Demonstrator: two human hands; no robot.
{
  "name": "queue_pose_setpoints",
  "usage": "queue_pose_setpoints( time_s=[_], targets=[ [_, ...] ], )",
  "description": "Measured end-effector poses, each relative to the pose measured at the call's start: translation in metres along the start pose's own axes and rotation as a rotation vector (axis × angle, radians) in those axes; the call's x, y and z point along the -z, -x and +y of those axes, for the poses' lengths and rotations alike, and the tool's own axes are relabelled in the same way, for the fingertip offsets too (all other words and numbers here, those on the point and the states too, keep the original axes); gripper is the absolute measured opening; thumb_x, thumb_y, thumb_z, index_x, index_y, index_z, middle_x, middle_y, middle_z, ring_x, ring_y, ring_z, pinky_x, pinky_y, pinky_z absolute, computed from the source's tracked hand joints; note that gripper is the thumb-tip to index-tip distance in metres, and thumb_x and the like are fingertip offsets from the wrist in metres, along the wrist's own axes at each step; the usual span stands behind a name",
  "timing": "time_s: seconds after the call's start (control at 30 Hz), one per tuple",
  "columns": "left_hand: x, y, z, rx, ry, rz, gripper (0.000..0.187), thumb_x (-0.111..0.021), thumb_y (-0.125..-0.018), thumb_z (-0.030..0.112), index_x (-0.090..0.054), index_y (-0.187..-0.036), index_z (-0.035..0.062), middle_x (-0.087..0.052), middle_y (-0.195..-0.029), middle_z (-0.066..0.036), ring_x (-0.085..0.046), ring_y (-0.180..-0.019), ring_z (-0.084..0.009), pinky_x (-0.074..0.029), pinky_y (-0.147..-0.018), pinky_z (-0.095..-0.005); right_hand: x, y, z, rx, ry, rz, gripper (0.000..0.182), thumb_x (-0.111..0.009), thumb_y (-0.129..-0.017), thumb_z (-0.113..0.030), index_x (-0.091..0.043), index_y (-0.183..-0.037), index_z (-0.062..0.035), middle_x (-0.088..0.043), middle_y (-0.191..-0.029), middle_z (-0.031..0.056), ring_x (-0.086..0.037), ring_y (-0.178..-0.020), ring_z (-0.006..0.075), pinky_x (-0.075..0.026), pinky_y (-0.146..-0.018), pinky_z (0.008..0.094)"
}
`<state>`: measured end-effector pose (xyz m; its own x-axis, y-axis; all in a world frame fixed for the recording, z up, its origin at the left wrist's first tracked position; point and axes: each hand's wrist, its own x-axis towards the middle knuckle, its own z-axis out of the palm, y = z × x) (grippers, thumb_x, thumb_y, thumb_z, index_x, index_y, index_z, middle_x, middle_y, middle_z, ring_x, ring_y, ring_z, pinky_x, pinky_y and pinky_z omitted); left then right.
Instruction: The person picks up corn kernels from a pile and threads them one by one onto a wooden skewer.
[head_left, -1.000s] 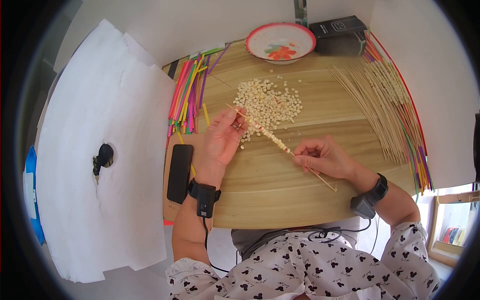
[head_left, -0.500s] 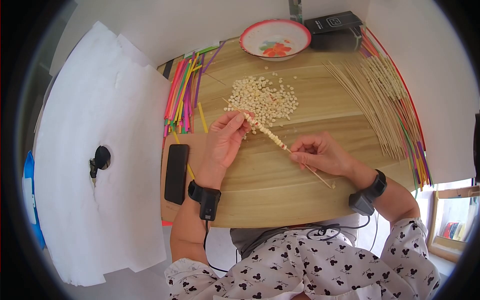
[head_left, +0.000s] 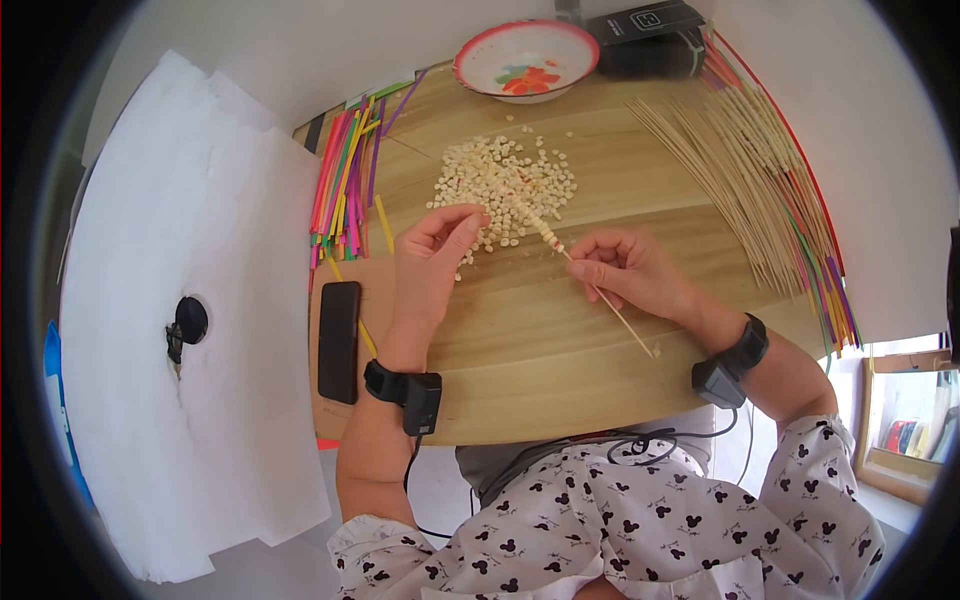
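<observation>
My right hand point(head_left: 632, 272) pinches a thin wooden skewer point(head_left: 627, 322) between thumb and fingers. Pale kernel-like beads, a few of them red, are threaded along its upper part point(head_left: 541, 226), which points away to the upper left over a loose pile of the same pale pieces point(head_left: 465, 180). The skewer's bare end slants down to the right. At the pile's near left edge is my left hand point(head_left: 432, 260), apart from the skewer, thumb and fingertips pressed together. Whatever may be between those fingertips is too small to make out.
Coloured strips point(head_left: 345, 180) lie at the back left, above a black phone point(head_left: 339, 340) on brown board. An enamel bowl point(head_left: 480, 68) and a black box point(head_left: 655, 50) stand at the back. To the right are bare skewers point(head_left: 700, 185) and filled skewers point(head_left: 765, 140).
My left hand has let go of the skewer's far end and moved slightly left. My right hand still holds the skewer, now farther out over the pile. The view has shifted slightly.
</observation>
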<state>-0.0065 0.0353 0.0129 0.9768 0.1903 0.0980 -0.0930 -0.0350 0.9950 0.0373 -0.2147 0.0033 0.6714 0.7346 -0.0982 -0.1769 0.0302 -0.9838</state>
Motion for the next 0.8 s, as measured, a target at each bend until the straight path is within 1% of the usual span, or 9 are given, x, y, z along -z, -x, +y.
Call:
queue_pose_setpoints(
  time_s=[0.03,0.1,0.13,0.2,0.23,0.3,0.5,0.73,0.8],
  targets=[
    [-0.001,0.001,-0.001,0.001,0.000,-0.003,0.017,-0.064,-0.091,0.011,-0.068,-0.104,0.0004,-0.067,-0.095,-0.004,-0.057,-0.078,-0.0089,-0.046,-0.072,-0.0235,0.002,-0.001,0.001,0.014,0.007,0.028,0.014,-0.062,-0.093,-0.017,-0.061,-0.094,-0.0033,-0.060,-0.065,-0.0001,-0.048,-0.050,0.0022,-0.037,-0.045,0.0173],
    [-0.003,0.004,-0.004,-0.172,-0.437,-0.045,0.013,-0.066,-0.087,0.009,-0.069,-0.098,0.0020,-0.067,-0.090,-0.003,-0.057,-0.076,-0.0112,-0.045,-0.070,-0.0246,0.002,-0.001,-0.003,0.014,0.016,0.061,0.014,-0.061,-0.094,-0.017,-0.061,-0.093,-0.0033,-0.060,-0.065,0.0002,-0.048,-0.050,0.0022,-0.037,-0.045,0.0173],
    [-0.005,0.005,-0.004,-0.171,-0.436,-0.049,0.013,-0.066,-0.087,0.009,-0.069,-0.098,0.0020,-0.067,-0.090,-0.003,-0.057,-0.076,-0.0112,-0.045,-0.070,-0.0246,0.001,-0.001,-0.005,0.014,0.023,0.091,0.014,-0.061,-0.094,-0.017,-0.061,-0.093,-0.0033,-0.060,-0.065,0.0004,-0.048,-0.049,0.0023,-0.037,-0.045,0.0174],
    [-0.009,0.006,-0.001,-0.368,-0.746,-0.094,0.011,-0.068,-0.081,0.006,-0.068,-0.093,0.0037,-0.064,-0.085,-0.005,-0.057,-0.077,-0.0160,-0.046,-0.067,-0.0277,0.002,-0.002,-0.003,0.015,0.022,0.092,0.014,-0.061,-0.094,-0.017,-0.061,-0.093,-0.0033,-0.060,-0.066,0.0005,-0.048,-0.050,0.0023,-0.037,-0.045,0.0174],
    [-0.010,0.006,-0.002,-0.368,-0.745,-0.098,0.011,-0.068,-0.081,0.006,-0.068,-0.093,0.0037,-0.064,-0.085,-0.005,-0.057,-0.077,-0.0160,-0.046,-0.067,-0.0277,0.003,-0.002,-0.003,0.017,0.023,0.091,0.014,-0.061,-0.094,-0.017,-0.061,-0.093,-0.0032,-0.061,-0.066,0.0006,-0.048,-0.050,0.0023,-0.037,-0.045,0.0174],
    [-0.010,0.005,-0.004,-0.456,-0.847,-0.108,0.013,-0.070,-0.077,0.005,-0.068,-0.090,0.0048,-0.060,-0.083,-0.007,-0.055,-0.082,-0.0217,-0.045,-0.070,-0.0315,0.003,-0.002,-0.001,0.017,0.017,0.087,0.013,-0.061,-0.094,-0.017,-0.061,-0.093,-0.0031,-0.061,-0.067,0.0007,-0.049,-0.050,0.0023,-0.037,-0.045,0.0173],
    [-0.014,0.003,-0.011,-0.595,-0.976,-0.129,0.015,-0.072,-0.077,0.009,-0.068,-0.091,0.0060,-0.057,-0.084,-0.006,-0.052,-0.087,-0.0250,-0.041,-0.077,-0.0357,0.004,-0.003,0.000,0.021,0.014,0.064,0.014,-0.061,-0.093,-0.016,-0.061,-0.093,-0.0025,-0.061,-0.068,0.0008,-0.049,-0.051,0.0021,-0.038,-0.045,0.0170],
    [-0.014,0.003,-0.014,-0.593,-0.961,-0.146,0.012,-0.071,-0.077,0.007,-0.065,-0.087,0.0046,-0.056,-0.085,-0.007,-0.052,-0.085,-0.0258,-0.041,-0.076,-0.0369,0.004,-0.004,0.002,0.018,0.035,0.038,0.012,-0.061,-0.093,-0.015,-0.060,-0.091,-0.0027,-0.061,-0.068,0.0004,-0.049,-0.052,0.0018,-0.037,-0.044,0.0171],
    [-0.013,0.003,-0.012,-0.597,-0.963,-0.155,0.010,-0.070,-0.077,0.004,-0.063,-0.085,0.0039,-0.055,-0.083,-0.007,-0.053,-0.084,-0.0247,-0.044,-0.073,-0.0341,0.003,-0.004,0.000,0.021,0.041,0.038,0.012,-0.061,-0.093,-0.014,-0.060,-0.091,-0.0028,-0.061,-0.068,0.0003,-0.049,-0.051,0.0019,-0.037,-0.044,0.0172]
  ],
)
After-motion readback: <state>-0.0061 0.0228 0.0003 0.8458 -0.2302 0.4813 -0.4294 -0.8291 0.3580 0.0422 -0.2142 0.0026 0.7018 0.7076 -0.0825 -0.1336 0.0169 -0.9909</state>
